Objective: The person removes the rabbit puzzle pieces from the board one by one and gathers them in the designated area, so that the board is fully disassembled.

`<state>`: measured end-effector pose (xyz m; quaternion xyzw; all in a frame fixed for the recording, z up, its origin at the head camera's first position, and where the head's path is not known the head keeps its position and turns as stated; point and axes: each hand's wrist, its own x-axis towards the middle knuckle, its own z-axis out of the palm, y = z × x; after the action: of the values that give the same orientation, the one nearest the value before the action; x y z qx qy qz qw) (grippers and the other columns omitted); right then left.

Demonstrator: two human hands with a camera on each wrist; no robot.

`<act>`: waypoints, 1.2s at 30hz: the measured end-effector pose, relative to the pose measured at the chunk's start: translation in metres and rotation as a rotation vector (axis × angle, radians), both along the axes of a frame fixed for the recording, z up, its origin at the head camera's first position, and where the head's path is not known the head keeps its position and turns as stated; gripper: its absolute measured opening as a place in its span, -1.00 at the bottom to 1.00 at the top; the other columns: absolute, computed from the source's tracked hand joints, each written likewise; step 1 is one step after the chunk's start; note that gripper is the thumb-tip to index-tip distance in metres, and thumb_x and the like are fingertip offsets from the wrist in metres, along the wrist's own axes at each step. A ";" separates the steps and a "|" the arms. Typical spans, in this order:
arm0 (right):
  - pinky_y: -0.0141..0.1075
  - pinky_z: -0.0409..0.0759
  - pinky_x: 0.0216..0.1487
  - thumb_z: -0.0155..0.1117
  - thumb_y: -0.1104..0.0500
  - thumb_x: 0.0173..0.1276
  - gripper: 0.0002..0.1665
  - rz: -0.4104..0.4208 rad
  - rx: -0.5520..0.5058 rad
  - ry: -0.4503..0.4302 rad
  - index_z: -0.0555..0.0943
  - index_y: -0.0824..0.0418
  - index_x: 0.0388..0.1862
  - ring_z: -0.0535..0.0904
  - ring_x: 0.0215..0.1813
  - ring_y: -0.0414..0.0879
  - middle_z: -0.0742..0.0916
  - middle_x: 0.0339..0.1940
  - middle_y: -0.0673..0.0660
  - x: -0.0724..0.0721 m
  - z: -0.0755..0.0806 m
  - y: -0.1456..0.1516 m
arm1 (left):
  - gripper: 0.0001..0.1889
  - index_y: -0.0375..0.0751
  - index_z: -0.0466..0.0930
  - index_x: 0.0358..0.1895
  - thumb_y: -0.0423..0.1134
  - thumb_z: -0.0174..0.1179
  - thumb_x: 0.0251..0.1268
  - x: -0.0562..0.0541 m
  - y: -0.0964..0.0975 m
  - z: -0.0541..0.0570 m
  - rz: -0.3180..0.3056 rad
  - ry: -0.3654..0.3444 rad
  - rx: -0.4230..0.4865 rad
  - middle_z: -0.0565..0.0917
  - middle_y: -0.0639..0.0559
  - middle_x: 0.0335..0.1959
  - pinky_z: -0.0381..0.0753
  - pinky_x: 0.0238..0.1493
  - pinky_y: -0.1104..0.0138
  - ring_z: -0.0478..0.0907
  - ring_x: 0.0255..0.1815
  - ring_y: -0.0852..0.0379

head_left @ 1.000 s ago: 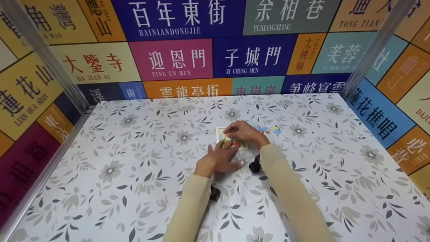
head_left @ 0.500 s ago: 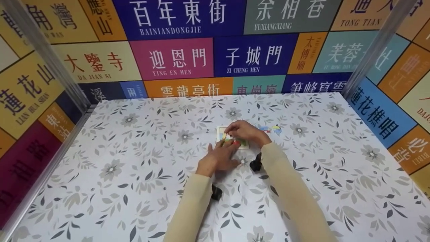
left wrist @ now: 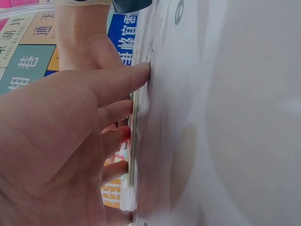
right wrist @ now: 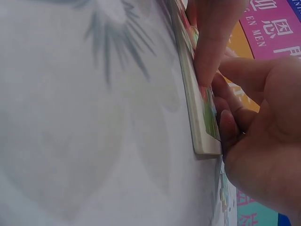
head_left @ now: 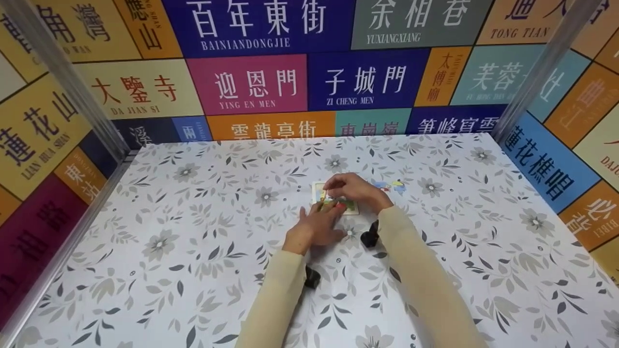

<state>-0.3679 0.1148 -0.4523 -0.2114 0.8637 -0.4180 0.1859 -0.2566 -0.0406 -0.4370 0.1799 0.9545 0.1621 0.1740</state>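
A small picture puzzle board (head_left: pixel 317 186) with a pale frame lies flat on the table. My left hand (head_left: pixel 316 227) rests its spread fingers on the board's near side, as the left wrist view also shows, with the thumb on the tablecloth. From the right, my right hand (head_left: pixel 355 188) reaches over the board. Its thumb and fingers come together above the picture and seem to pinch a small puzzle piece, mostly hidden by the fingers. In the right wrist view the board's edge (right wrist: pixel 200 127) runs beside the right hand's curled fingers. Green and red parts of the picture show between the hands.
Loose colourful puzzle pieces (head_left: pixel 397 186) lie just right of the board, partly behind the right hand. A white leaf-and-flower tablecloth (head_left: pixel 193 270) covers the table. Walls with coloured sign panels (head_left: pixel 246 84) close off the back and sides.
Both hands stay nearly in place. The right fingertips shift slightly over the board, and the light and dark patch seen beneath them earlier is now more covered.
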 end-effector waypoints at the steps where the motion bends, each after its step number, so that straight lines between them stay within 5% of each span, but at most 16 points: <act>1: -0.20 0.56 0.12 0.19 0.24 0.49 -0.72 -0.011 -0.011 -0.007 0.65 0.27 0.11 0.62 0.04 -0.02 0.72 0.06 0.24 0.000 0.000 0.000 | -0.27 0.18 0.04 0.61 0.12 0.08 0.46 0.000 0.000 0.000 0.001 -0.002 0.001 0.00 0.11 0.68 -0.18 0.57 -0.32 -0.15 0.69 -0.11; 17: -0.12 0.65 0.16 0.27 0.29 0.42 -0.82 -0.210 -0.130 -0.042 0.70 0.30 -0.05 0.70 0.00 0.01 0.75 -0.08 0.20 0.014 0.009 -0.006 | -0.28 0.15 0.05 0.61 0.10 0.06 0.48 -0.001 0.001 -0.001 -0.018 -0.003 0.006 0.01 0.07 0.68 -0.17 0.56 -0.33 -0.12 0.68 -0.14; 22: -0.14 0.62 0.18 0.24 0.22 0.47 -0.72 -0.168 -0.084 -0.028 0.68 0.26 0.09 0.67 0.06 0.01 0.74 0.00 0.21 0.016 0.010 -0.006 | -0.29 0.15 0.07 0.61 0.09 0.07 0.48 0.000 0.000 -0.001 -0.011 0.002 0.008 0.01 0.08 0.67 -0.18 0.55 -0.34 -0.12 0.68 -0.15; 29: -0.28 0.57 -0.11 0.24 0.16 0.48 -0.75 -0.121 -0.014 -0.020 0.71 0.22 0.03 0.63 -0.08 -0.05 0.75 -0.01 0.21 0.018 0.007 -0.007 | -0.31 0.19 0.09 0.60 0.09 0.08 0.47 0.000 -0.001 0.000 -0.008 -0.024 0.045 -0.01 0.10 0.68 -0.25 0.56 -0.34 -0.17 0.69 -0.14; 36: -0.12 0.58 0.18 0.18 0.20 0.51 -0.70 -0.123 0.074 0.013 0.67 0.25 0.11 0.64 0.12 0.06 0.73 0.09 0.25 0.011 0.007 -0.008 | -0.28 0.16 0.07 0.61 0.08 0.09 0.46 0.000 0.001 0.000 0.007 -0.022 0.032 -0.01 0.11 0.68 -0.24 0.56 -0.33 -0.16 0.69 -0.13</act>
<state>-0.3570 0.1070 -0.4457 -0.1535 0.8912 -0.3950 0.1617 -0.2570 -0.0397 -0.4373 0.1772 0.9506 0.1797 0.1809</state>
